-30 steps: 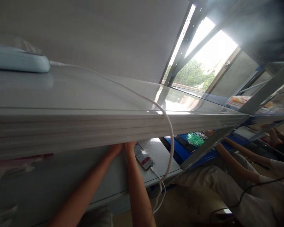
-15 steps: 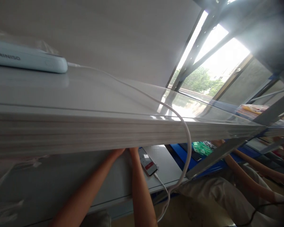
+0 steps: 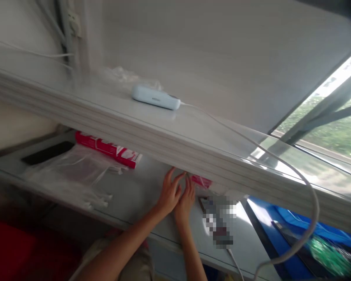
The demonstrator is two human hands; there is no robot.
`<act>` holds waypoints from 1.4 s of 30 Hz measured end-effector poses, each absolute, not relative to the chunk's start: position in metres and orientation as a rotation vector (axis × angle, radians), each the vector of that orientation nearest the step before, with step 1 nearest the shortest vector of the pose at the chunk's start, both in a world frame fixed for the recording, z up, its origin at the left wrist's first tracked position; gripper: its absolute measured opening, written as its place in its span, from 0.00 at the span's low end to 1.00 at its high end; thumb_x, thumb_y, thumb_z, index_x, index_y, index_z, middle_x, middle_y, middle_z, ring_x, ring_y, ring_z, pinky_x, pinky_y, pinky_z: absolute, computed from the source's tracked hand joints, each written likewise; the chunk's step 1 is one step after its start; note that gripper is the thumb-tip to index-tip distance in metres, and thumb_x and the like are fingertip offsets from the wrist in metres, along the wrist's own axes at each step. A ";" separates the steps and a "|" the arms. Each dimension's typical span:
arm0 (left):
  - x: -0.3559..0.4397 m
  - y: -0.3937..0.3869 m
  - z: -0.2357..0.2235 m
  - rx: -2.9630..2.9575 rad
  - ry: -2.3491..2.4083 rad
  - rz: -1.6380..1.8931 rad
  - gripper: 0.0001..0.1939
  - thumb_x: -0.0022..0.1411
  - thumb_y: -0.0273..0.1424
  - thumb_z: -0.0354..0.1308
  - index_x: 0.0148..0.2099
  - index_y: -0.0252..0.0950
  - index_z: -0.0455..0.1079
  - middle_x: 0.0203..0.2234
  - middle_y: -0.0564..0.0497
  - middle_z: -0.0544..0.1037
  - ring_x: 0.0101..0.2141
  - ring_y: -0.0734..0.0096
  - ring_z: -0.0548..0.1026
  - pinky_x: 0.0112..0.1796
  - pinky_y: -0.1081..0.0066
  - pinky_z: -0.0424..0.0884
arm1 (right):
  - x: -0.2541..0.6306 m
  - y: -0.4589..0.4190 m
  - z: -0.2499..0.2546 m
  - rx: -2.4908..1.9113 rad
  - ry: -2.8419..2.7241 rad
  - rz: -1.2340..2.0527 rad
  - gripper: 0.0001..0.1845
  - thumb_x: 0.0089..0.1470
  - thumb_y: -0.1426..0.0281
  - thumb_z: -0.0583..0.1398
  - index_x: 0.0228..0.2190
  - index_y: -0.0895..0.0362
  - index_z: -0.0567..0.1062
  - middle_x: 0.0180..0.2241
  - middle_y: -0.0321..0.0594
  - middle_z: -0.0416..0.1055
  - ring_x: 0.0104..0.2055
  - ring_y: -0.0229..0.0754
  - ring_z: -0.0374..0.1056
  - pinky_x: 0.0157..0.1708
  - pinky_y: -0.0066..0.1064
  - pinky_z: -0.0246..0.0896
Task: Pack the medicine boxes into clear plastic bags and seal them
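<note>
Both my hands are together over the grey lower table point(image 3: 148, 175), just below the upper shelf's edge. My left hand point(image 3: 169, 195) has bent fingers, with some gaps between them, reaching toward the right hand's fingertips. Beside it my right hand point(image 3: 185, 199) has its fingers close together, closed toward the same spot. Whatever is between the fingertips is small and blurred, and I cannot make it out. A pink packet point(image 3: 201, 181) lies right of the fingertips, partly hidden by the shelf. Further right is a phone point(image 3: 219, 226), partly pixelated, with a white cable attached.
The upper shelf point(image 3: 119, 125) carries a light blue power bank point(image 3: 156, 97), whose white cable point(image 3: 307, 230) loops down over the edge. A red box point(image 3: 105, 148), clear plastic bags point(image 3: 73, 168) and a dark flat object point(image 3: 48, 152) lie left. Green material point(image 3: 330, 253) is at right.
The view has swung left and back, so the power bank now sits mid-frame. My hands, mostly hidden under the shelf before, now show. The red box has come into view.
</note>
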State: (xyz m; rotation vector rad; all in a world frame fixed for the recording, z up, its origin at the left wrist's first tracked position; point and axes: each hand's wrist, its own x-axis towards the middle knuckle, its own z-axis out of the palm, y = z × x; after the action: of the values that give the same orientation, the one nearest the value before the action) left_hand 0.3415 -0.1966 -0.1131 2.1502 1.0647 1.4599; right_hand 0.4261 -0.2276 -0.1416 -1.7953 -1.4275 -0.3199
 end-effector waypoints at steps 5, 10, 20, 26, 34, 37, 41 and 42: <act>0.168 -0.243 -0.117 2.333 1.510 1.472 0.19 0.65 0.30 0.48 0.57 0.46 0.65 0.60 0.47 0.61 0.60 0.56 0.59 0.58 0.51 0.57 | 0.378 -0.258 -0.172 -1.629 -2.139 0.102 0.28 0.61 0.58 0.50 0.61 0.49 0.59 0.64 0.43 0.53 0.67 0.50 0.46 0.61 0.57 0.42; 0.034 -0.243 -0.143 2.632 1.548 0.987 0.18 0.65 0.33 0.51 0.56 0.43 0.68 0.57 0.46 0.68 0.58 0.56 0.63 0.59 0.47 0.52 | 0.376 -0.256 -0.166 -1.709 -2.122 0.205 0.28 0.61 0.57 0.50 0.59 0.53 0.63 0.63 0.43 0.56 0.65 0.48 0.50 0.63 0.54 0.38; -0.022 -0.218 -0.121 2.508 1.383 0.784 0.12 0.63 0.33 0.55 0.48 0.44 0.74 0.46 0.49 0.78 0.46 0.66 0.73 0.58 0.58 0.53 | 0.371 -0.259 -0.164 -1.746 -2.084 0.201 0.27 0.61 0.57 0.49 0.57 0.54 0.65 0.61 0.44 0.58 0.65 0.46 0.51 0.63 0.50 0.38; -0.021 -0.208 -0.117 2.634 1.392 0.722 0.12 0.62 0.25 0.54 0.45 0.40 0.76 0.38 0.47 0.78 0.42 0.64 0.72 0.49 0.62 0.59 | 0.369 -0.261 -0.160 -1.753 -2.079 0.192 0.26 0.60 0.56 0.49 0.56 0.54 0.66 0.61 0.44 0.59 0.64 0.45 0.52 0.63 0.48 0.39; -0.026 -0.195 -0.098 2.696 1.449 0.767 0.07 0.61 0.31 0.57 0.36 0.39 0.77 0.37 0.49 0.78 0.41 0.62 0.71 0.45 0.64 0.59 | 0.368 -0.263 -0.160 -1.751 -2.076 0.161 0.26 0.60 0.57 0.49 0.56 0.54 0.66 0.61 0.44 0.60 0.64 0.44 0.53 0.63 0.47 0.40; -0.029 -0.191 -0.102 2.665 1.384 0.783 0.09 0.60 0.29 0.57 0.42 0.40 0.77 0.44 0.48 0.77 0.45 0.61 0.70 0.46 0.64 0.59 | 0.369 -0.263 -0.161 -1.750 -2.080 0.161 0.26 0.60 0.57 0.49 0.56 0.54 0.66 0.61 0.45 0.59 0.64 0.44 0.53 0.63 0.47 0.40; -0.029 -0.187 -0.109 2.630 1.334 0.768 0.10 0.61 0.30 0.56 0.30 0.38 0.76 0.37 0.48 0.78 0.41 0.64 0.72 0.46 0.65 0.60 | 0.367 -0.264 -0.159 -1.747 -2.079 0.137 0.26 0.60 0.57 0.49 0.56 0.54 0.66 0.60 0.45 0.60 0.63 0.44 0.54 0.63 0.46 0.41; -0.029 -0.186 -0.109 2.619 1.336 0.788 0.11 0.61 0.31 0.55 0.28 0.37 0.76 0.35 0.48 0.78 0.40 0.65 0.72 0.46 0.66 0.61 | 0.367 -0.265 -0.159 -1.747 -2.079 0.131 0.26 0.60 0.58 0.49 0.56 0.54 0.66 0.60 0.45 0.61 0.63 0.44 0.54 0.62 0.46 0.42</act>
State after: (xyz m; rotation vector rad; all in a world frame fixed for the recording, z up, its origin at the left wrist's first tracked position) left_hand -0.0285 -0.1857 -0.1093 2.6190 1.3359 0.7878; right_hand 0.3666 -0.2647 -0.1587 -1.7471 -2.0794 0.1313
